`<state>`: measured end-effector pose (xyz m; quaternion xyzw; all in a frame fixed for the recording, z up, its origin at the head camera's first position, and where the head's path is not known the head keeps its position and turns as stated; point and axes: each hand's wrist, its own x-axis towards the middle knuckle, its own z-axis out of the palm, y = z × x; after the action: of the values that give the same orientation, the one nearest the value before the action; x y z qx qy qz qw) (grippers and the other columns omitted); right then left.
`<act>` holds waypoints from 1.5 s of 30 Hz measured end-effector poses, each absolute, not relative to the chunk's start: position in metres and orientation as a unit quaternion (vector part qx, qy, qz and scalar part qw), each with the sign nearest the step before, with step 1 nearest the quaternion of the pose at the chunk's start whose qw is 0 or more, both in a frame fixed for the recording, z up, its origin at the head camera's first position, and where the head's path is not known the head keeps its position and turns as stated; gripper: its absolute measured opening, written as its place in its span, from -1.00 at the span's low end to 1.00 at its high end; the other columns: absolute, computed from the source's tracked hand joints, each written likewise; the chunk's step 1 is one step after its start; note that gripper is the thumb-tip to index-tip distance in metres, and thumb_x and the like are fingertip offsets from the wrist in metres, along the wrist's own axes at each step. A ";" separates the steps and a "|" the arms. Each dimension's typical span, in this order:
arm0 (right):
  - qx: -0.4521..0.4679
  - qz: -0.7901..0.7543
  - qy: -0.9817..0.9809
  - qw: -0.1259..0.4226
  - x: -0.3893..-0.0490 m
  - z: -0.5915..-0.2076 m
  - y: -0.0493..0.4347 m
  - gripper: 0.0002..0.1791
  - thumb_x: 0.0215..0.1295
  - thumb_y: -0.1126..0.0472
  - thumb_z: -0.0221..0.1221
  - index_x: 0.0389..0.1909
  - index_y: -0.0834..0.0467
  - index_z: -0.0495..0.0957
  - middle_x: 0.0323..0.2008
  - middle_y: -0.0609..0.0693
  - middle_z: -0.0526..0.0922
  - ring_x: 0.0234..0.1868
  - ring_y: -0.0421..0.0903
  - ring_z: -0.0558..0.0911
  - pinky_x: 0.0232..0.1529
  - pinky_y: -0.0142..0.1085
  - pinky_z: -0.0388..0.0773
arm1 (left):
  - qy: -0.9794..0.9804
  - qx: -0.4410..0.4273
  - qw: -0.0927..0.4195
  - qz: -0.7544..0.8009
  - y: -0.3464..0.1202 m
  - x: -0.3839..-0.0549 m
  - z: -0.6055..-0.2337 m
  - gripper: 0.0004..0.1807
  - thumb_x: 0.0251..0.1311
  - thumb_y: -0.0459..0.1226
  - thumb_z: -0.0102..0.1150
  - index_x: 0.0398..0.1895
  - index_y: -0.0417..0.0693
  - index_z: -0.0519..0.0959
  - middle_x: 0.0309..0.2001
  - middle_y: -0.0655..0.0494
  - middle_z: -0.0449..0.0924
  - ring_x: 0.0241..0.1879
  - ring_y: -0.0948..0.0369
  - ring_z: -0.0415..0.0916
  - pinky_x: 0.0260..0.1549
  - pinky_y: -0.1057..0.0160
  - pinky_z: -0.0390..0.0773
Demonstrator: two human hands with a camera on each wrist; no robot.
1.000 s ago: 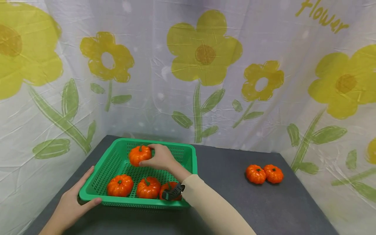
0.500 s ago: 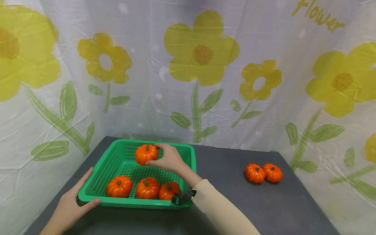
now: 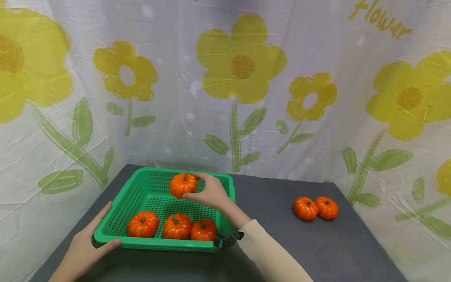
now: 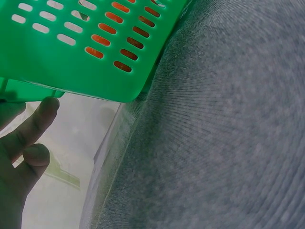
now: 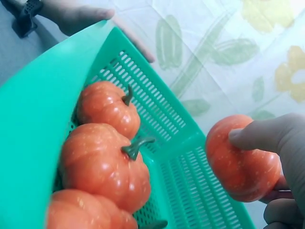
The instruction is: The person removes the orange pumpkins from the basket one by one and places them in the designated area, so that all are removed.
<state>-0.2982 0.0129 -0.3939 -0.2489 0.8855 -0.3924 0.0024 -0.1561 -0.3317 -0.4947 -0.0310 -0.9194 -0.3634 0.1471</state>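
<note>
In the head view my right hand [image 3: 212, 192] pinches a small orange pumpkin [image 3: 182, 185] between thumb and fingers, over the back of a green plastic basket [image 3: 155, 243]. The right wrist view shows the thumb on the side of this pumpkin [image 5: 238, 164]. My left hand [image 3: 80, 247] grips the basket's front left corner, thumb at the front rim and fingers along the left side. Inside, along the front wall, sit three more pumpkins: a left one [image 3: 143, 224], a middle one [image 3: 177, 226] and a right one [image 3: 204, 230], stems up.
Two pumpkins, one [image 3: 305, 208] beside the other [image 3: 327, 208], sit on the dark grey table [image 3: 282, 246] to the basket's right. A white curtain [image 3: 176, 129] printed with yellow flowers stands behind the table and along both sides.
My right hand has carried its pumpkin a little to the right over the basket, and the forearm has shifted right, uncovering the right front pumpkin. The left hand keeps its place.
</note>
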 end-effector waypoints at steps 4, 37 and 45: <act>-0.245 -0.411 0.878 0.005 -0.295 -0.396 0.023 -0.15 0.24 -0.11 0.51 0.49 0.13 0.48 0.41 0.07 0.57 0.39 0.13 0.55 0.28 0.10 0.61 | -0.920 -0.031 0.148 -0.363 -0.332 -0.156 -0.495 0.21 0.22 -0.06 0.53 0.78 0.24 -0.10 0.54 -0.47 0.23 0.29 -0.46 0.38 -0.04 -0.54 0.46; -0.186 -0.499 0.846 -0.031 -0.266 -0.402 0.101 -0.19 0.23 -0.04 0.52 0.47 0.09 0.51 0.26 0.18 0.66 -0.77 -0.23 0.10 -0.65 -0.38 0.25 | -0.919 -0.025 0.131 -0.370 -0.330 -0.156 -0.496 0.20 0.27 -0.05 0.50 0.78 0.29 -0.15 0.56 -0.47 0.17 0.32 -0.48 0.34 -0.02 -0.56 0.45; -0.164 -0.510 0.843 -0.051 -0.261 -0.403 0.124 -0.19 0.22 0.01 0.54 0.48 0.09 0.51 0.35 0.11 0.61 -0.78 -0.26 0.04 -0.66 -0.40 0.22 | -0.921 -0.024 0.127 -0.368 -0.332 -0.156 -0.495 0.21 0.27 -0.05 0.49 0.78 0.28 -0.17 0.58 -0.47 0.13 0.33 -0.52 0.31 -0.03 -0.60 0.43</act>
<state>-0.2607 0.1237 -0.4028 -0.1642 0.8428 -0.5100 -0.0512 -0.1560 -0.3324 -0.4946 -0.0243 -0.9209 -0.3677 0.1270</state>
